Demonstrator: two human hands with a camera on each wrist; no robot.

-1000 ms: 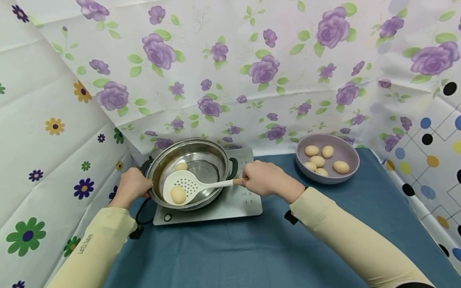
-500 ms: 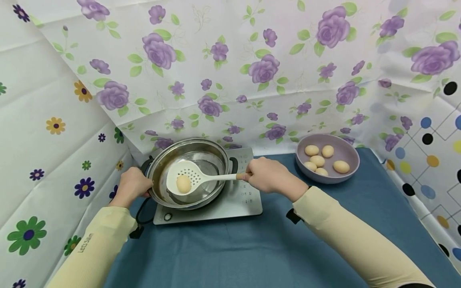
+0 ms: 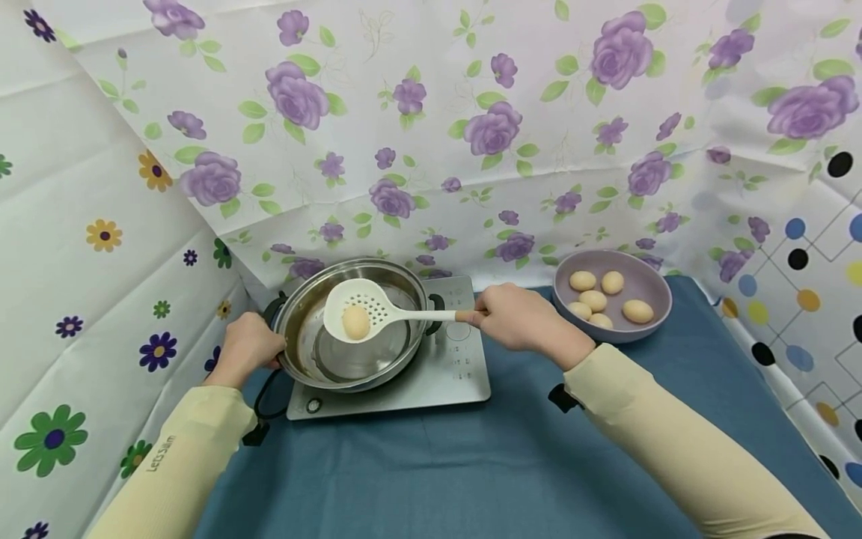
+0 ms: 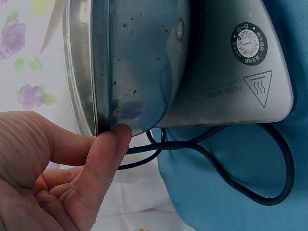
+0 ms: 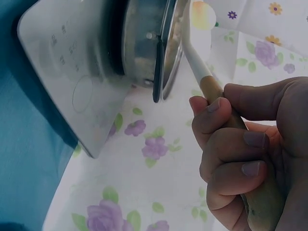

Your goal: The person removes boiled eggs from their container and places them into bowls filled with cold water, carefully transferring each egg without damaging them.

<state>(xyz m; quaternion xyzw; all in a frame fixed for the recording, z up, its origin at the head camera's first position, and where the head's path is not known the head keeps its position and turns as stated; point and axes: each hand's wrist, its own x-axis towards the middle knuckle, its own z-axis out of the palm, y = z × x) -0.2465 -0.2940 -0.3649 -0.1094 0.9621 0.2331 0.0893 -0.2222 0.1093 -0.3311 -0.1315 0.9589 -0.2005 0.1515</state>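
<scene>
My right hand (image 3: 515,316) grips the wooden handle of a white slotted spoon (image 3: 337,307), fingers curled round it in the right wrist view. On its perforated bowl rests one pale brown egg (image 3: 355,323). The spoon is held over a steel pot (image 3: 364,359), which holds shallow clear liquid and stands on a flat silver induction cooker (image 3: 404,400). At the pot's left side, my left hand (image 3: 249,344) pinches the rim (image 4: 98,96) between thumb and fingers. Part of the pot's inside is hidden behind the spoon.
A mauve bowl (image 3: 649,288) with several eggs (image 3: 592,301) stands at the back right on the blue cloth (image 3: 458,479). A black cord (image 4: 211,159) loops by the cooker's left side. Floral sheeting (image 3: 431,150) walls the back, with patterned sheets at both sides.
The spoon with the egg has risen from the front left of the pot toward its back right, my right hand moving with it. An egg seen in the pot earlier is now out of sight. Left hand unmoved.
</scene>
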